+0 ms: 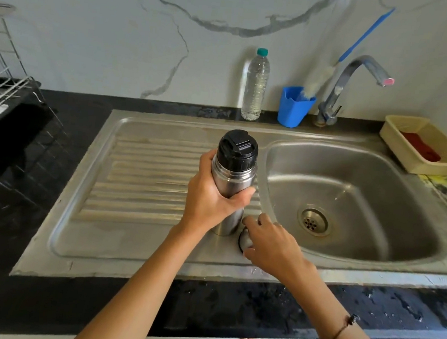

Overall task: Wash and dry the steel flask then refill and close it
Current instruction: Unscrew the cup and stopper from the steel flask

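The steel flask (pixel 232 180) stands upright on the ribbed drainboard (pixel 141 173), its black stopper (pixel 237 150) fitted on top. My left hand (pixel 212 195) is wrapped around the flask's body. Just right of the flask's base lies the steel cup lid (pixel 244 241) with a dark rim, mostly hidden. My right hand (pixel 273 240) rests over this cup lid, fingers curled on it.
The sink basin (pixel 348 206) with its drain (pixel 314 222) lies to the right, under the tap (pixel 357 81). Behind stand a plastic water bottle (pixel 255 86), a blue holder (pixel 295 106) with a brush, a cream basket (pixel 425 143) with a red cloth, and a wire rack (pixel 4 82) at left.
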